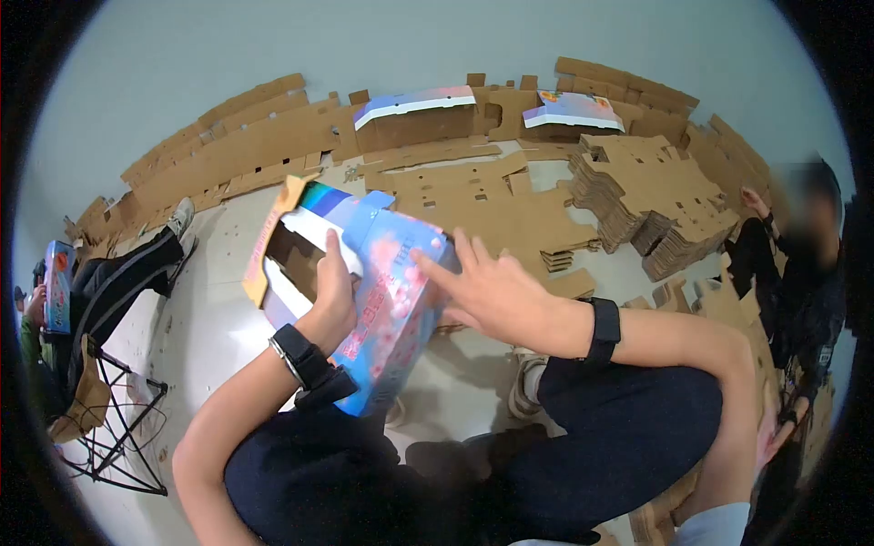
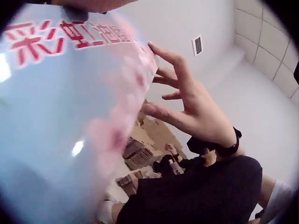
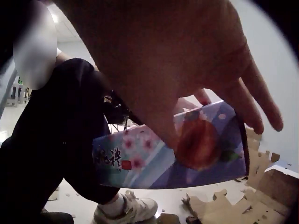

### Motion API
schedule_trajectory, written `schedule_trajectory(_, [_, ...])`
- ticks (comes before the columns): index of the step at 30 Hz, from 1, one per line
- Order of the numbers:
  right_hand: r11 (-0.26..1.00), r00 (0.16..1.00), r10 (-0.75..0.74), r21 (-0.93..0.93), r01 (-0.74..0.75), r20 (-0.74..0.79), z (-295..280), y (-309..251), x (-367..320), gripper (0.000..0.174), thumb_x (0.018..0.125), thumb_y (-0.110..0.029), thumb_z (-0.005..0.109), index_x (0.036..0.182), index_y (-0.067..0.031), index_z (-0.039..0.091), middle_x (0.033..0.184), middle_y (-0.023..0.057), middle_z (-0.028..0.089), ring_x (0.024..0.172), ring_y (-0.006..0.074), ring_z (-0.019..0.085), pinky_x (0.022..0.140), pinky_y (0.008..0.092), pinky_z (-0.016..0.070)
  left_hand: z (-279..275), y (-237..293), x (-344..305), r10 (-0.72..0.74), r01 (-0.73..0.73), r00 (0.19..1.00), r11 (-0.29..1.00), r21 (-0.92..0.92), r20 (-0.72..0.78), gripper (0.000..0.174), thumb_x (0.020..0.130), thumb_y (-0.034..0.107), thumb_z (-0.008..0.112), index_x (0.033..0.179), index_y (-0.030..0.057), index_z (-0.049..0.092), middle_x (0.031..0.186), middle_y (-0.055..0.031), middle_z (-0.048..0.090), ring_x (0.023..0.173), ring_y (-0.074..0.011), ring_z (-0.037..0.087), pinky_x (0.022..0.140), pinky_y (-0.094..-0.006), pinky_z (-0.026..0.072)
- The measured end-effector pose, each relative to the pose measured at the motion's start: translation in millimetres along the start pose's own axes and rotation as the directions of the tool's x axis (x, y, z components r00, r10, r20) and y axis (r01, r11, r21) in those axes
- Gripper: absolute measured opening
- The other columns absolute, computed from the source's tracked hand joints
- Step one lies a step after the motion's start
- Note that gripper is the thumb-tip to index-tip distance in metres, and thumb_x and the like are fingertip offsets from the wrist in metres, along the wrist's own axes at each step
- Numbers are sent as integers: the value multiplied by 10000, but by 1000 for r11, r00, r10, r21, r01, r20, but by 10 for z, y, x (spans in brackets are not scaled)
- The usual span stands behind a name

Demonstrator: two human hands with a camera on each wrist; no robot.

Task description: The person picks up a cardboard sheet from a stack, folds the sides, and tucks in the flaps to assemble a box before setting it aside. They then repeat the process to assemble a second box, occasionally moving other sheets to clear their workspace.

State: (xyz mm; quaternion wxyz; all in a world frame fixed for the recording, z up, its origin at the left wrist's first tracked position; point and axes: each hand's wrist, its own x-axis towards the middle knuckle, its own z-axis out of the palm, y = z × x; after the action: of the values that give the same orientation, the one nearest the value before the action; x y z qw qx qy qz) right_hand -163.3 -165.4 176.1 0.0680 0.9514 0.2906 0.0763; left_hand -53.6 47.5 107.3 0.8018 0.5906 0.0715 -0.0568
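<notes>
A blue and pink printed cardboard box [image 1: 387, 300] is tilted above my knees, its open end and raised flaps toward the upper left. My left hand [image 1: 332, 300] grips it beside the opening, thumb up along the edge; its other fingers are mostly hidden. My right hand [image 1: 501, 296] has its fingers spread over the box's right edge, index fingertip on the printed face. In the left wrist view, the right hand [image 2: 196, 102] touches the side of the box [image 2: 70, 116]. A peach picture shows on the box [image 3: 140, 158] beneath the right hand [image 3: 163, 51] in the right wrist view.
Flat cardboard sheets [image 1: 446, 196] lie on the floor ahead, with a tall stack [image 1: 655, 187] at their right. Two open printed boxes, one at centre [image 1: 414, 105], lean along the wall. People sit at far left and right [image 1: 806, 273]; a black-legged stool [image 1: 118, 419] stands left.
</notes>
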Motion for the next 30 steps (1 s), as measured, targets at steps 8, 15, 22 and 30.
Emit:
schedule_trajectory(8, [864,915,-224,-503,27,-337,-312,-159,175,461,772,-252,606,1132,31,551,1287,193,444,1226,340,400,1060,506,244,574,346,-270,106,-83,986,981,-177,125,178,901,140,550,1028,19,519,926,-58,583,815,-137,584,708,-281,477])
schedule_trajectory(15, [817,923,-341,-541,198,-176,35,-305,251,487,737,-202,582,1169,12,506,1113,133,505,1148,296,434,1048,494,268,567,547,-222,175,-162,984,933,-320,13,145,910,101,497,1008,6,546,967,-71,585,845,-150,571,759,-276,458])
schedule_trajectory(22, [678,913,-359,-727,111,-195,141,-89,335,532,742,-190,565,1227,-40,408,1106,112,504,1132,264,434,1018,414,280,611,557,-226,234,-216,972,917,-336,12,169,903,170,520,1003,34,525,957,-78,582,897,-189,583,808,-299,453])
schedule_trajectory(30, [728,869,-449,-649,220,-209,231,-61,243,427,736,-153,575,1130,-66,436,1015,83,514,1059,229,472,983,372,299,377,311,-24,101,-22,980,914,-406,174,205,832,126,496,997,5,498,954,-90,568,992,-227,576,861,-308,400])
